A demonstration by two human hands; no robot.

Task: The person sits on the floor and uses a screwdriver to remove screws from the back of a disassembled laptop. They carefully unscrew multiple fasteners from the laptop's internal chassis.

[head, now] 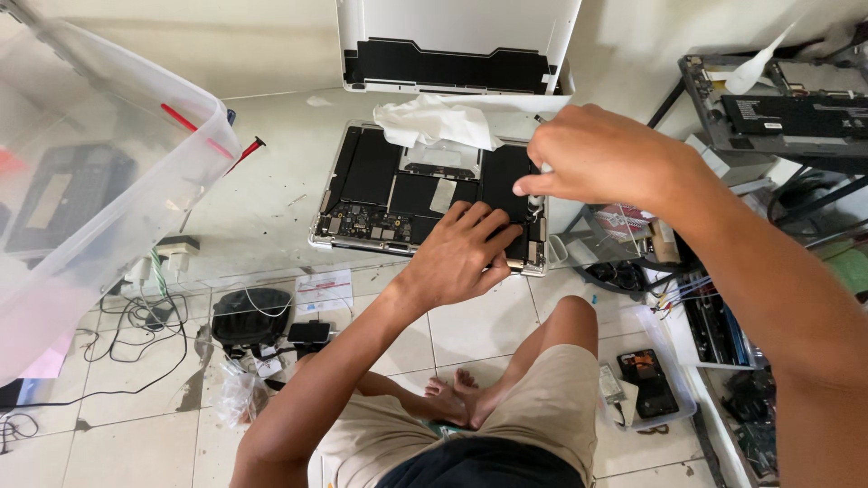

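An opened silver laptop [362, 194] lies bottom-up on a low white table [262, 199], its black battery cells and circuit board exposed. My left hand [461, 253] presses flat on the laptop's near right corner, fingers spread. My right hand [597, 158] hovers over the right edge, fingers pinched on a thin tool [540, 119] whose tip points down at the board; most of the tool is hidden. A crumpled white cloth [434, 122] rests on the far edge of the laptop. The removed bottom cover [452, 45] leans upright behind it.
A clear plastic bin [99, 181] juts in at left. Red-handled screwdrivers [244, 149] lie on the table. Another opened laptop [778, 108] sits at right above cluttered shelves. On the tiled floor are cables, a black pouch [253, 316], and a tray with a phone [646, 380].
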